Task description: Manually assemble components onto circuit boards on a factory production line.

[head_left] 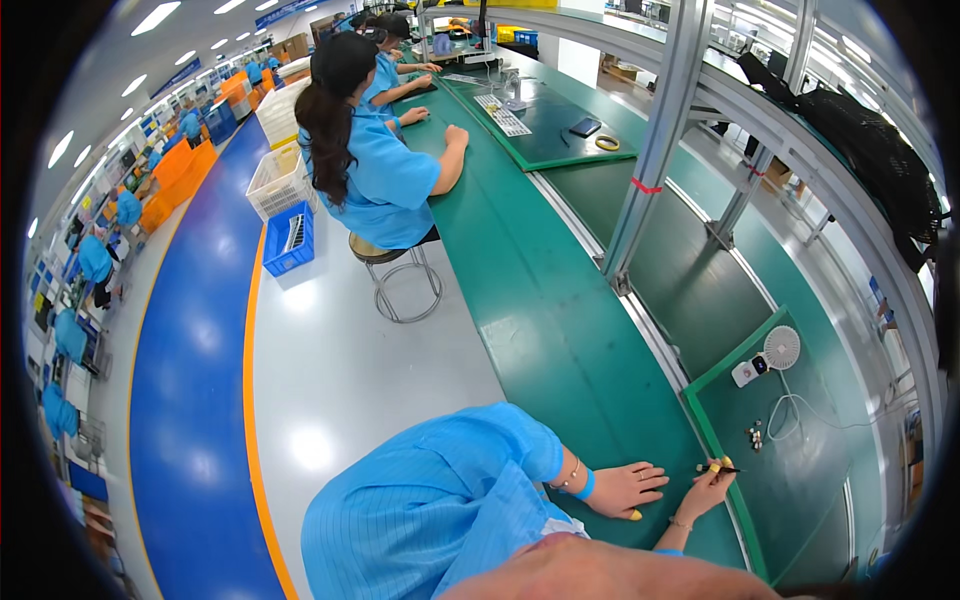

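My left hand (625, 490) lies palm down on the green worktop (600, 400), fingers stretched out and a yellow cover on the thumb. It holds nothing. My right hand (706, 492), beside it at the green raised edge (710, 435), has its fingers closed around a thin dark object (733, 470) whose kind is too small to tell. Yellow covers show on its fingertips too. Just beyond the edge, on the dark green mat, sits a cluster of small light and dark parts (755, 435).
A small white fan (781, 347) stands beyond the parts with a white cable (790, 412). A metal frame post (655, 170) rises at the worktop's far side. Co-workers in blue (375, 170) sit further along, one on a stool (400, 290). A blue bin (290, 240) stands on the floor.
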Demonstrator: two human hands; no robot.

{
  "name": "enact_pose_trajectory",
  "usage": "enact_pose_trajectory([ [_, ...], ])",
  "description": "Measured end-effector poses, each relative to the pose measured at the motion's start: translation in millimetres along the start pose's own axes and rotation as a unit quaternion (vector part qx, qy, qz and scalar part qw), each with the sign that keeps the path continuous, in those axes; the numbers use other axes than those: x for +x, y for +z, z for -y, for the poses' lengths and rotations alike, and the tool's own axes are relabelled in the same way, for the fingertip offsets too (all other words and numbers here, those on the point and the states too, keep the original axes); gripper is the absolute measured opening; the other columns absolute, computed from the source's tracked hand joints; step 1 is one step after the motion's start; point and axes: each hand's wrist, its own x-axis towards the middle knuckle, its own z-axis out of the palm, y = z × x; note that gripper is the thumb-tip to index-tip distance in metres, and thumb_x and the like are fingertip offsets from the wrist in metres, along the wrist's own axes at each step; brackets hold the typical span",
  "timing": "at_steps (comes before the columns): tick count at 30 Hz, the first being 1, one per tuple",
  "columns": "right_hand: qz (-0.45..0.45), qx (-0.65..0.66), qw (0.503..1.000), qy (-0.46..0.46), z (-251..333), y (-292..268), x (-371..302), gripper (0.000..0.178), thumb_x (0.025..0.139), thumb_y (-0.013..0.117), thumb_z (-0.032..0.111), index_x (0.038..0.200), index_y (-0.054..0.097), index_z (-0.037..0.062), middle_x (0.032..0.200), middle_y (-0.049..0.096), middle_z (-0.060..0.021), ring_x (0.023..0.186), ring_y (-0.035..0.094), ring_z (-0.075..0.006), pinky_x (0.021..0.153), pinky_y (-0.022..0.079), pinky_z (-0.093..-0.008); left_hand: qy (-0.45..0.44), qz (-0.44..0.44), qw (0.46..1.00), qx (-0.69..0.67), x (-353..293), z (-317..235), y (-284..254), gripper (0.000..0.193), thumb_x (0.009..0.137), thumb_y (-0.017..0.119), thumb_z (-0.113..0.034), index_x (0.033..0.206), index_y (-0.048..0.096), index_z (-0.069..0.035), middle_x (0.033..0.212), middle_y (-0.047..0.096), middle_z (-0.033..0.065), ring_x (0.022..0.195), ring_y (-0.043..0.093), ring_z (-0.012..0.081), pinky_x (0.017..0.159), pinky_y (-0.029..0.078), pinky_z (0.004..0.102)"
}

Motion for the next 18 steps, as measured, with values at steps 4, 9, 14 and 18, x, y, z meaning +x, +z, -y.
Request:
enact_pose_trajectory([
  [4,0.009,-0.02,1.0,-0.002,4.9,-0.5,-1.6,0.024,0.097,0.046,0.017,0.112,0.051,-0.0008,0.092,0.064,-0.0085,0.064,0.056,-0.0116,0.05,0.044,-0.023,-0.001,-0.005,1.0,-0.004,-0.7,0.2,0.9,0.058,0.085,0.053,-0.035,0.13,0.041,0.0,0.142,0.03,0.0215,0.135,0.025,0.0342,0.11,0.021,0.0462],
  [9,-0.034,0.031,0.998,-0.048,-16.1,3.1,-0.4,0.025,0.097,0.045,0.018,0.113,0.052,0.0,0.085,0.06,-0.0062,0.062,0.053,-0.0112,0.052,0.042,-0.0245,0.002,-0.009,1.0,-0.003,-1.6,1.4,3.9,0.057,0.085,0.054,-0.034,0.129,0.042,0.0,0.142,0.03,0.0219,0.134,0.025,0.0342,0.11,0.021,0.0464],
  [14,-0.019,-0.03,0.999,-0.021,-3.8,1.5,-0.5,0.027,0.098,0.044,0.02,0.114,0.052,0.0001,0.073,0.052,-0.0037,0.059,0.049,-0.0112,0.053,0.041,-0.0261,0.004,-0.008,1.0,-0.001,-1.8,0.4,2.0,0.057,0.085,0.054,-0.034,0.129,0.042,0.0,0.142,0.03,0.0222,0.134,0.025,0.0344,0.11,0.021,0.0464],
  [18,-0.005,-0.031,0.999,-0.032,-3.3,1.3,-0.8,0.029,0.098,0.043,0.021,0.114,0.052,-0.001,0.068,0.05,-0.0041,0.058,0.048,-0.0114,0.053,0.04,-0.0265,0.002,-0.006,1.0,-0.003,-1.5,-0.3,0.4,0.058,0.085,0.054,-0.034,0.13,0.041,0.0,0.142,0.029,0.0221,0.134,0.024,0.0345,0.11,0.02,0.0466],
])
